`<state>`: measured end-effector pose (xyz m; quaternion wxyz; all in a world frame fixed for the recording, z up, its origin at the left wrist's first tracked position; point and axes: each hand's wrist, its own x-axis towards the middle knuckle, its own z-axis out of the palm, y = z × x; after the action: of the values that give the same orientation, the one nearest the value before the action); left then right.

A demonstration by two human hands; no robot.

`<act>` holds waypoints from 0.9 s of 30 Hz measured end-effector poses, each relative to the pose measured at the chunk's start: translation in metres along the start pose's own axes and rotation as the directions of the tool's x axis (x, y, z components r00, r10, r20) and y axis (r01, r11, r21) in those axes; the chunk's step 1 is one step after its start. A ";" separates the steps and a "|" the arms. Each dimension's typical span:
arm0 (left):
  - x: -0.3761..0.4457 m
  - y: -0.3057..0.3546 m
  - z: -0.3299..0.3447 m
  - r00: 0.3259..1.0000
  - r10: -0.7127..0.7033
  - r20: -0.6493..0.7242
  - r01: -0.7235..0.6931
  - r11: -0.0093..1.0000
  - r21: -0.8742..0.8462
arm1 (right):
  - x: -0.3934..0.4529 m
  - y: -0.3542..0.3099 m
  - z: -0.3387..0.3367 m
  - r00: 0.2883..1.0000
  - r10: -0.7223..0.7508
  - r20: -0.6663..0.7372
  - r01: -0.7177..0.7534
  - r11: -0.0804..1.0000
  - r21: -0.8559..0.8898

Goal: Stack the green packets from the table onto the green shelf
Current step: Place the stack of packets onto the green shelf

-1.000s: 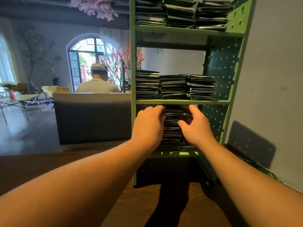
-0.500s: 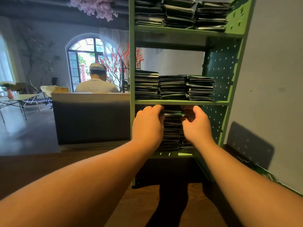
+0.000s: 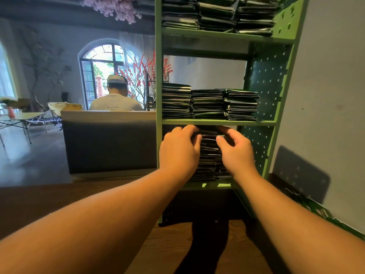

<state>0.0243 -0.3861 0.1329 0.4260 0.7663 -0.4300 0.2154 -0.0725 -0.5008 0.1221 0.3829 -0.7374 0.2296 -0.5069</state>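
both hands (image 3: 178,150) on flat-lying packets (image 3: 209,155), green shelf (image 3: 217,122)

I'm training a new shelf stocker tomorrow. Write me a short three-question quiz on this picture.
1. True or false: both hands are at the top tier of the green perforated metal shelf.
2. How many side-by-side piles of dark green flat packets sit on the tier just above the hands?
3. Which hand is nearer the grey wall? A left, B right.

Key: 1 false, the left hand and right hand flank the packet stack lower down. 2 three. 3 B.
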 end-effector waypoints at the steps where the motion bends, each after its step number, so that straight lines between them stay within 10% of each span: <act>1: 0.000 0.000 0.000 1.000 -0.009 0.002 0.009 1.000 0.003 | 0.001 0.000 0.000 1.000 0.000 0.003 0.000 1.000 0.006; 27: 0.000 -0.002 -0.001 1.000 0.002 -0.010 -0.003 1.000 -0.012 | -0.008 -0.011 0.010 0.998 -0.057 -0.019 0.053 0.987 -0.153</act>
<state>0.0256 -0.3849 0.1321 0.4324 0.7621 -0.4300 0.2174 -0.0670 -0.4849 0.1239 0.3086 -0.7647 0.2517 -0.5066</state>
